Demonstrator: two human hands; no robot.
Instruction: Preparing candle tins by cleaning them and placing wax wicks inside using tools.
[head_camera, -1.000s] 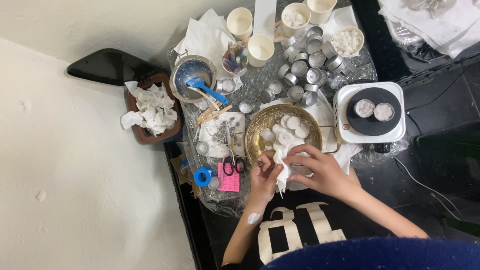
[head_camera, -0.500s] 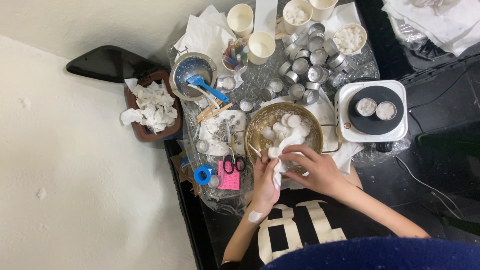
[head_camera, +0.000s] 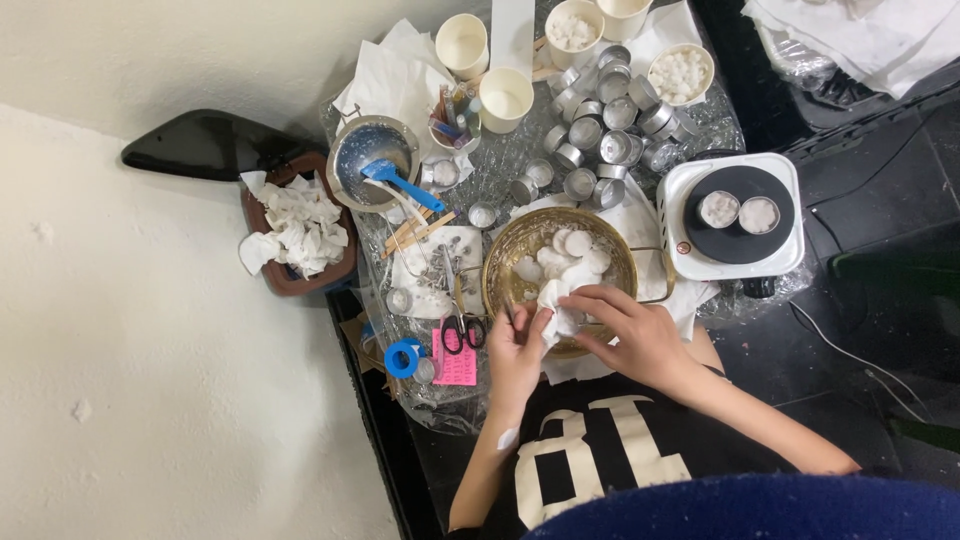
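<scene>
White tissue (head_camera: 556, 300) is pinched between both hands at the near rim of the brass bowl (head_camera: 520, 255). Left hand (head_camera: 517, 350) has its grip closed on the tissue; right hand (head_camera: 630, 335) likewise. White discs (head_camera: 578, 243) lie in the bowl. Scissors (head_camera: 460, 328) lie just left. Beyond: hotplate (head_camera: 735, 260) at right, metal cups (head_camera: 600, 130) farther on the surface.

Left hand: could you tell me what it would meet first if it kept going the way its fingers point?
Probably the gold bowl: the left hand points up toward its near rim, beside the white tissue.
</scene>
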